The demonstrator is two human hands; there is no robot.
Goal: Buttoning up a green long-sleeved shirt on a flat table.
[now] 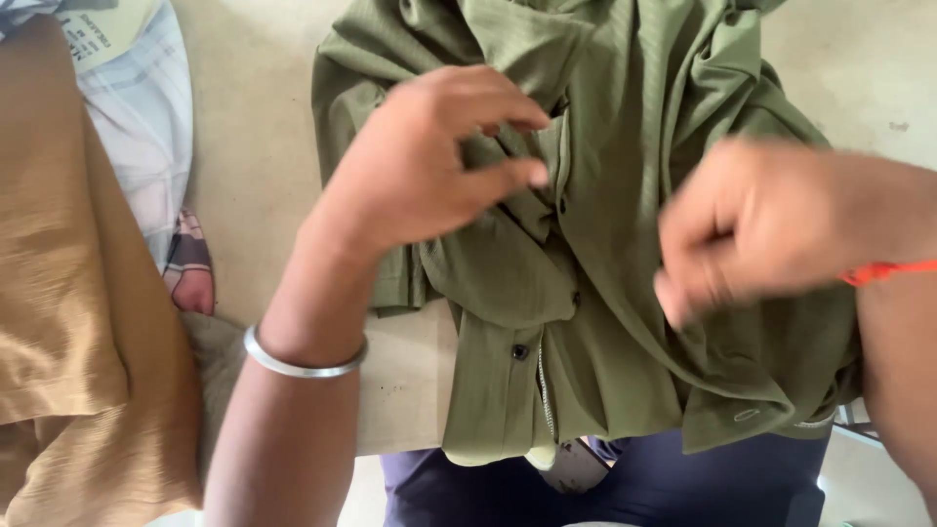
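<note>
An olive green button-up shirt [605,195] lies crumpled on a beige table [244,146], its lower hem hanging over the near edge. My left hand [429,156], with a silver bangle on the wrist, hovers over the shirt's button placket with fingers spread and slightly curled, touching or just above the cloth. My right hand [752,224], blurred by motion, is loosely closed over the shirt's right side; an orange thread circles its wrist. Whether it pinches any cloth I cannot tell.
A tan brown garment [68,293] covers the table's left side. Behind it lies a pale checked cloth [146,127] with a paper tag, and a patterned red cloth [190,268]. Dark blue trousers [625,488] show below the table edge.
</note>
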